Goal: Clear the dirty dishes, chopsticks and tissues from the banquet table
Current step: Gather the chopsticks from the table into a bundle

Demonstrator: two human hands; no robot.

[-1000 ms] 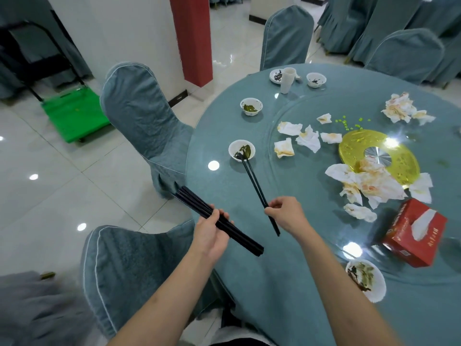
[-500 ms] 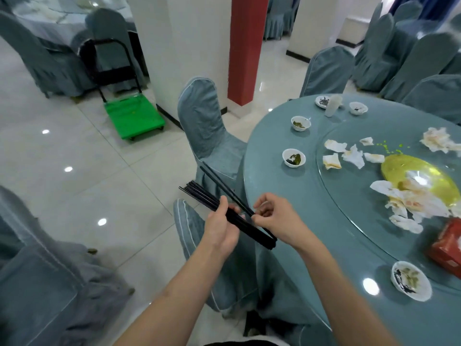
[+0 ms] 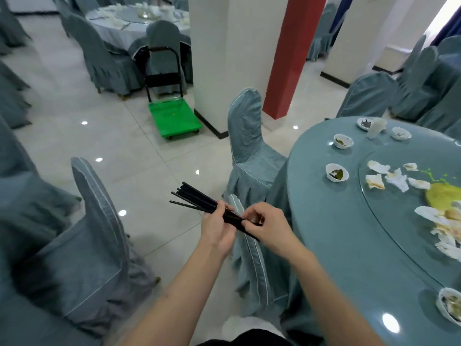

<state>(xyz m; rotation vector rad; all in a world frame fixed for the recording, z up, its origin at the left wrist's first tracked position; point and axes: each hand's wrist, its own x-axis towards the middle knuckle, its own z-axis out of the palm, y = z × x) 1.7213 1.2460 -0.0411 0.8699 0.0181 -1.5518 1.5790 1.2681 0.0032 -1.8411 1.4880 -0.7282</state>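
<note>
Tiled floor w/ green trolley; left hand & right hand grip black chopsticks beside banquet table.

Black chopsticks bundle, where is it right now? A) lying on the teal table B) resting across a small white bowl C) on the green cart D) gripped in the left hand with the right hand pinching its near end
D: the black chopsticks bundle sits in the left hand while the right hand pinches its near end, out over the floor beside the teal table.
</note>
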